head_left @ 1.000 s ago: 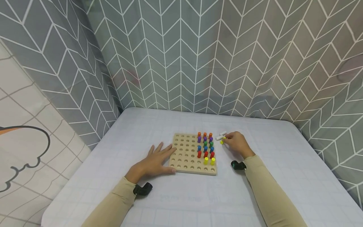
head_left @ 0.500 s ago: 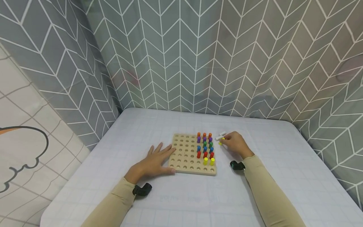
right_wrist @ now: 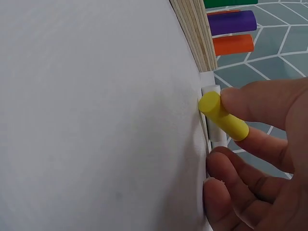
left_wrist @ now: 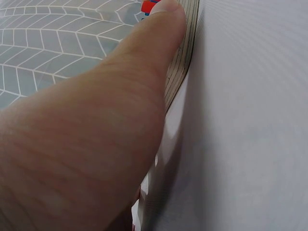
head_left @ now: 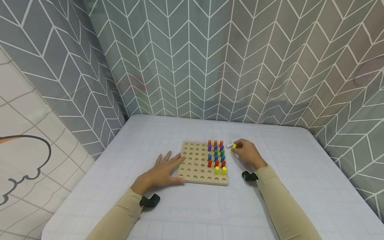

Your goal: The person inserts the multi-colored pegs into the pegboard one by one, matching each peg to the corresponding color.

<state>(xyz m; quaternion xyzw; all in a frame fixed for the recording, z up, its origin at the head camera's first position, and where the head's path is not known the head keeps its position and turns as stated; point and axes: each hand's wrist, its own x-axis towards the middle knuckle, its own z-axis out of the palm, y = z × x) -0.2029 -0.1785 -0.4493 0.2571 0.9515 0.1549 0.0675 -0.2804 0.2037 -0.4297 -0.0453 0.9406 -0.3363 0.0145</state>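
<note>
A wooden pegboard [head_left: 192, 170] lies on the table with rows of round holes. Its right side bears orange, purple, green, blue, red and yellow pegs standing upright. My left hand [head_left: 163, 171] lies spread at the board's left edge, fingertips and thumb on its rim; the thumb [left_wrist: 144, 48] fills much of the left wrist view. Just right of the board, my right hand [head_left: 247, 153] pinches a yellow peg [right_wrist: 224, 115] between thumb and fingers. White pegs [head_left: 230, 145] lie on the table beside that hand, partly hidden by it.
The table [head_left: 195, 213] has a pale cloth cover. Patterned grey curtains [head_left: 192, 66] hang behind and at the sides. Two yellow pegs [head_left: 220, 170] stand near the board's front right corner.
The yellow peg in my right hand has turned from lying low to more upright, and the hand has shifted slightly left. My left hand keeps its place on the board.
</note>
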